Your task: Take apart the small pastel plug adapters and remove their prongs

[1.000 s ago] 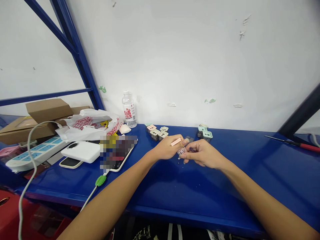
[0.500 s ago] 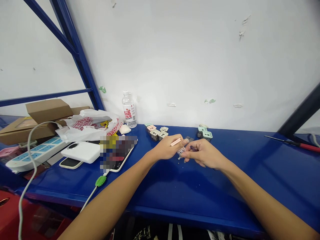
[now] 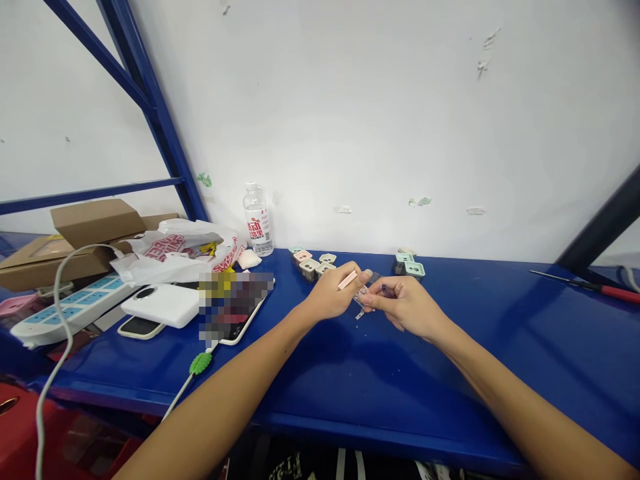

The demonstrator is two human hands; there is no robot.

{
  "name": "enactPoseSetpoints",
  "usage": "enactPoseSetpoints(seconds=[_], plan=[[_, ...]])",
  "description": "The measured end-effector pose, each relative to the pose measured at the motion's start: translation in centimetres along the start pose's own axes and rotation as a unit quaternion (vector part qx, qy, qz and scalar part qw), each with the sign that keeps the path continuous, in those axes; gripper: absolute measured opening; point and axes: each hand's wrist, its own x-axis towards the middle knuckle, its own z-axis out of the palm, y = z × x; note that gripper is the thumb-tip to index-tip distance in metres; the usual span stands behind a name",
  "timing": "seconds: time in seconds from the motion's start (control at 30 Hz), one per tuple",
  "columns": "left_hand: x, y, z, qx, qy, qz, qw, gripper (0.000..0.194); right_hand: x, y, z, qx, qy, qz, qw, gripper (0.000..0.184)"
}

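Grip: L hand point(image 3: 329, 298) and R hand point(image 3: 409, 308) both closed, fingertips meeting mid-shelf w/ no clear gap btwn them. L thumb & fingers appear clamped on pink strip point(image 3: 348, 280), which points up & toward L; contact partly hidden by fingers. R fingers pinch a small dark purple part point(image 3: 387, 291) at R side of clear plastic piece point(image 3: 363, 298). Clear piece sits btwn both hands, approx. centre of view. Whether the purple part is joined to it: cannot tell. Thin pale tab point(image 3: 359, 315) sticks out below clear piece.

Work surface: blue steel shelf point(image 3: 450, 353), hands held just above it. Behind hands, along wall: L group of small pastel square blocks point(image 3: 310, 269), R group of similar blocks point(image 3: 411, 269). Further L: water bottle point(image 3: 257, 221), power bank point(image 3: 160, 305), power strip point(image 3: 65, 310). Far R: screwdriver w/ red handle point(image 3: 615, 291).

Handling notes: pinch w/ fingertips only, so parts stay visible. Hold both hands low & close together over shelf to limit drop of small parts. Use even pressure; thin clear plastic may crack or flex if squeezed hard. Do not let fingers cover the point where parts meet.
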Motion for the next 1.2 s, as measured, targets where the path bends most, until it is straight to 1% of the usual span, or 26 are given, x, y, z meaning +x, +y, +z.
enactPoseSetpoints(seconds=[0.13,0.2,0.3,0.43,0.53,0.77,0.93,1.1,1.2], plan=[[-0.1,0.1,0.3,0.008,0.033,-0.001,0.999,0.046,0.0,-0.1,0.3,0.016,0.022,0.000,1.000,0.039],[-0.2,0.2,0.3,0.019,0.039,0.002,0.999,0.044,-0.1,-0.3,0.3,0.008,0.030,0.006,1.000,0.038],[-0.3,0.3,0.2,0.037,0.028,0.006,0.999,0.043,-0.3,-0.6,0.1,-0.019,0.014,0.013,1.000,0.036],[-0.4,0.4,0.1,0.066,0.000,0.020,0.998,0.043,-0.5,-1.0,-0.5,-0.048,-0.021,0.019,0.998,0.034],[-0.4,0.3,0.0,0.066,-0.016,0.033,0.997,0.042,-0.6,-1.3,-0.8,-0.056,-0.042,0.033,0.997,0.034],[-0.4,0.4,0.2,0.032,-0.045,0.035,0.998,0.040,-0.7,-1.2,-1.0,-0.081,-0.063,0.028,0.994,0.034],[-0.5,0.7,0.5,-0.027,-0.050,0.029,0.998,0.041,-0.8,-1.3,-1.0,-0.088,-0.067,0.020,0.994,0.035],[-0.6,1.0,0.6,-0.036,-0.052,0.026,0.998,0.042,-1.0,-1.7,-1.1,-0.089,-0.076,0.020,0.993,0.033],[-0.6,1.0,0.6,-0.045,-0.054,0.029,0.997,0.041,-1.0,-1.7,-1.2,-0.080,-0.082,0.031,0.993,0.031]])
